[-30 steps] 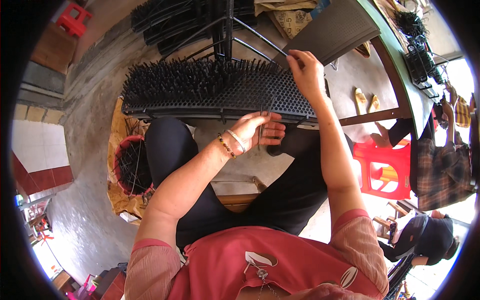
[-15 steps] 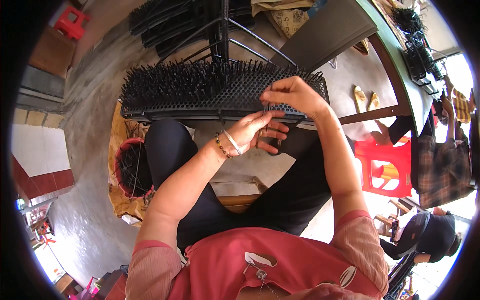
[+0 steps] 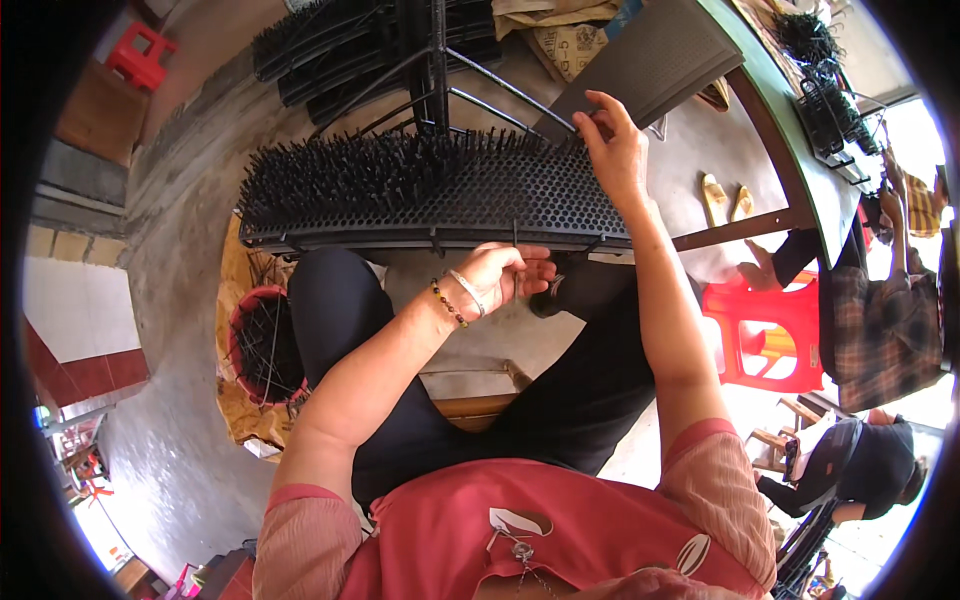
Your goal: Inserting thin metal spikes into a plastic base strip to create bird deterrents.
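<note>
We see bare grey concrete floor, smooth, curving at edges (lens bend). Left: low wall with white and dark red tiles. Red plastic stool stands right, second small red stool upper left. Green-edged table upper right, wooden legs below. Pair of yellow sandals lies beneath it. Strong daylight floods right side.

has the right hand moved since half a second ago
Yes. The right hand has gone up and away from the person, from the near edge of the black perforated board by the left hand to its far right corner.
</note>
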Demonstrator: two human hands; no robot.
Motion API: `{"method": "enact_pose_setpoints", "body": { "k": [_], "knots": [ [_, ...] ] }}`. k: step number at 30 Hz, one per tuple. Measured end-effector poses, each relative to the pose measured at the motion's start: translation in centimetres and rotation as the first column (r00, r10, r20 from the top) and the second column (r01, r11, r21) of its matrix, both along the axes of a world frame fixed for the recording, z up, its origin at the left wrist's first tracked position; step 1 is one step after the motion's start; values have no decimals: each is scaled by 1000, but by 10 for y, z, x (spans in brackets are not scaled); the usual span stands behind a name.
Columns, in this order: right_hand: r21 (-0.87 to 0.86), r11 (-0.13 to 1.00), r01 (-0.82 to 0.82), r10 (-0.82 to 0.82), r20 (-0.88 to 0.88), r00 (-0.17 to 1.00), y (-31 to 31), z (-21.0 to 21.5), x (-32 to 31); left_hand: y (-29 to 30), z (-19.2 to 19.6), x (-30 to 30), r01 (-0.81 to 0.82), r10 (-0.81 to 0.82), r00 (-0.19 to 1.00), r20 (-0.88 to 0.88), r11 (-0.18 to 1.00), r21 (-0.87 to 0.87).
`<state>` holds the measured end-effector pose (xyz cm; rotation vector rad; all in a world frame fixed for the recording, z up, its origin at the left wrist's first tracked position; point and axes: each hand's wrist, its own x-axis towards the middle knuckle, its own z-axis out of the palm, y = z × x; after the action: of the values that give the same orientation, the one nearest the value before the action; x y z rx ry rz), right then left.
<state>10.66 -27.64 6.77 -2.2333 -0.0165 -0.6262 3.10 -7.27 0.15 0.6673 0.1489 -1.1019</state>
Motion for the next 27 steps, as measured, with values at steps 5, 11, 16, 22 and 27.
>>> {"method": "enact_pose_setpoints", "body": {
  "k": [5, 11, 16, 22, 27],
  "knots": [
    [25, 999, -21, 20, 6, 1000, 0, -18, 8, -1, 3, 1, -4, 4, 1000, 5, 1000, -21],
    [-69, 997, -20, 23, 42, 999, 3, -18, 7, 4, 13, 1, 60, -60, 998, 21, 998, 29],
    [-126, 991, -38, 45, 50, 998, 1, -21, 7, 5, 18, 2, 111, -116, 992, 42, 989, 96],
    [-425, 905, -34, 77, 84, 993, 2, -27, 5, 5, 15, 2, 127, -131, 990, 46, 989, 83],
    [-496, 858, -136, 195, 71, 978, -1, -14, -1, 6, 13, 4, 94, -94, 995, 25, 996, 2]
  ]
}}
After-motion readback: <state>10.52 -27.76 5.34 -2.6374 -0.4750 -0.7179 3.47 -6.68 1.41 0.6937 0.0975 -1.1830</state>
